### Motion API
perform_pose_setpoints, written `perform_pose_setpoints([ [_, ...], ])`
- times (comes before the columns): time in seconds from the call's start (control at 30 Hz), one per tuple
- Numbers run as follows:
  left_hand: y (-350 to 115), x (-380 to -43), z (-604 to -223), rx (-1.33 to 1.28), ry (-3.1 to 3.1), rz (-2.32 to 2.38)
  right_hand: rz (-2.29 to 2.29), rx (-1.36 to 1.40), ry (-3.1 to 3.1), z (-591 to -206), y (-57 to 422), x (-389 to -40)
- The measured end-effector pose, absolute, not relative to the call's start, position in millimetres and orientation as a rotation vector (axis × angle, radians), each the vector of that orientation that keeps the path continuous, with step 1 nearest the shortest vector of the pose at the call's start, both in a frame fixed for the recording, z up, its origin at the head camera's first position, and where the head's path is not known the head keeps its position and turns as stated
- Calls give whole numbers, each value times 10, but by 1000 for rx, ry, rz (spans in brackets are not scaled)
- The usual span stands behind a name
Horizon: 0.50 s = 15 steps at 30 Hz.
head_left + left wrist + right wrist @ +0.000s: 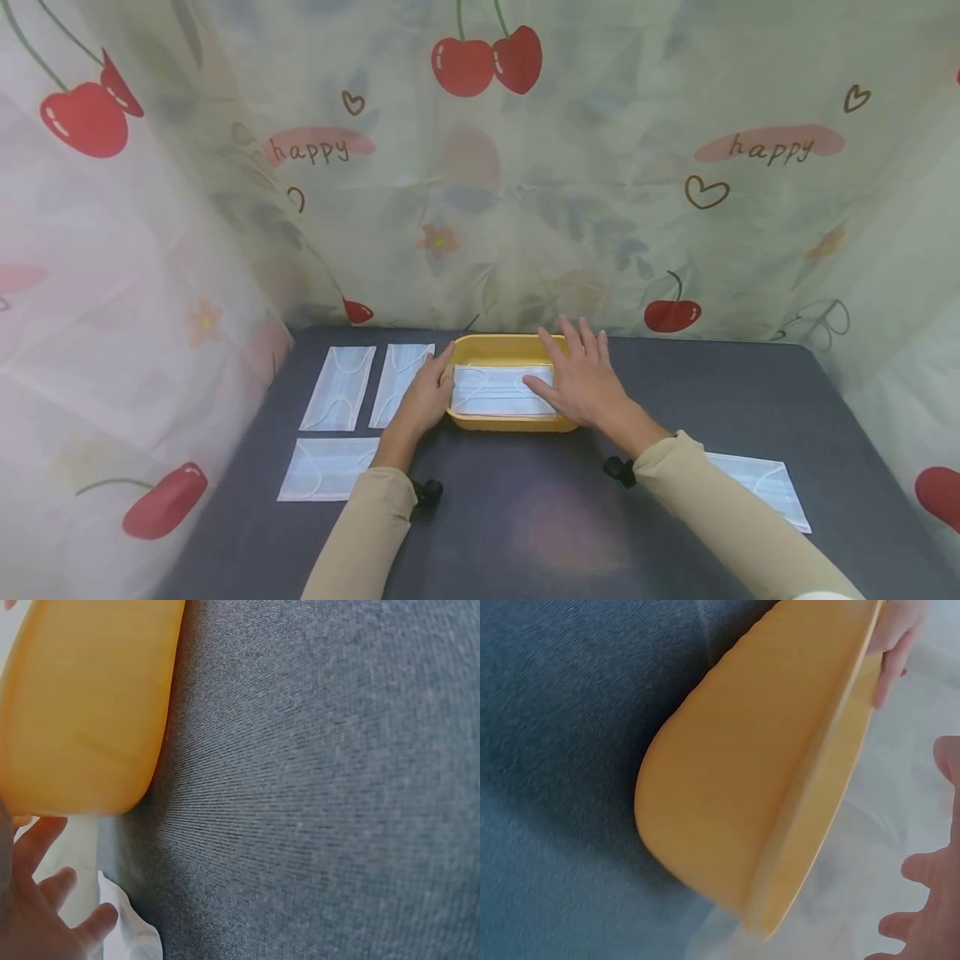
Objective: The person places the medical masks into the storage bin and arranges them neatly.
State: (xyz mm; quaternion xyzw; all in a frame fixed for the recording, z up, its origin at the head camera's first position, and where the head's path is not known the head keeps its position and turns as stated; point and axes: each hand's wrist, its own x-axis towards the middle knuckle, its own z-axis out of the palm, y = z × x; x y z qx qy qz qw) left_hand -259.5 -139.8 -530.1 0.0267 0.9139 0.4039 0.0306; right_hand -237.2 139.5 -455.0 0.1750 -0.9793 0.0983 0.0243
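Note:
A yellow plastic basin (517, 423) stands near the table's far edge, with a flat pleated face mask (487, 394) lying lengthwise inside it. My left hand (425, 398) grips the basin's left end at the rim. In the left wrist view, the spread fingers (56, 889) of that hand show beside the basin's end. Over the basin's right end, my right hand (588, 383) has its fingers spread and its thumb above the mask's right part. The right wrist view shows its fingers (922, 866) apart from the basin's outer wall (727, 772).
Left of the basin lie two upright masks, an outer mask (339, 387) and an inner mask (397, 379), with a sideways mask (322, 471) below them. Another mask (768, 487) is partly under the right forearm. A cherry-print curtain (570, 183) surrounds the dark table (510, 517).

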Motion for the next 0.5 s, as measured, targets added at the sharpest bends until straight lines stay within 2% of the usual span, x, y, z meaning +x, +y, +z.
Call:
perform_pose_setpoints([
  [0.5,-1397,-2585,-5284,79,2830,1231,283,437,-3064,-4552,1673,-2320],
])
